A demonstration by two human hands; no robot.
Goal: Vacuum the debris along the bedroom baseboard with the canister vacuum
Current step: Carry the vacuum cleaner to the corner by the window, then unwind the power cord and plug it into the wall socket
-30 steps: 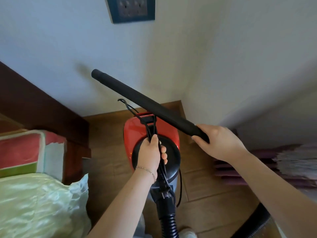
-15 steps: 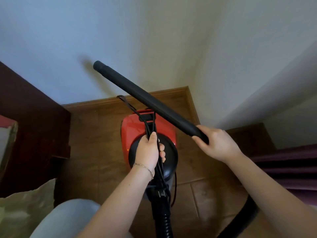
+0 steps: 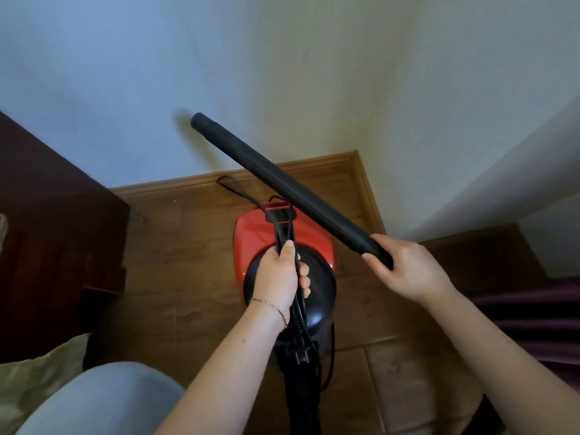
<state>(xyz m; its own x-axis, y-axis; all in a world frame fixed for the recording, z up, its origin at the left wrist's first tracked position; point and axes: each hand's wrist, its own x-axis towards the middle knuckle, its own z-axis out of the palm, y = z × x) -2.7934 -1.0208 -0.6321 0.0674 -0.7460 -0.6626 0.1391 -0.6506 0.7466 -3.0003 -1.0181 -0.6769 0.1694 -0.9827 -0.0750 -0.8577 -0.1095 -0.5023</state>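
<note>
A red and black canister vacuum hangs or stands over the wooden floor near the room corner. My left hand grips its top together with a bundle of black power cord; the plug dangles below my wrist. My right hand holds the lower end of the black wand, which points up and left toward the wall, well above the floor. The wooden baseboard runs along the wall behind the vacuum and turns at the corner. A few small specks lie on the floor near it.
A dark wooden bed frame stands at the left, with pale green bedding below it. My knee in light jeans is at the bottom left. Purple fabric lies at the right. The black hose trails down.
The view has tilted downward: the wall socket has left the frame, and more baseboard and floor show. Both hands keep the same hold on vacuum and wand.
</note>
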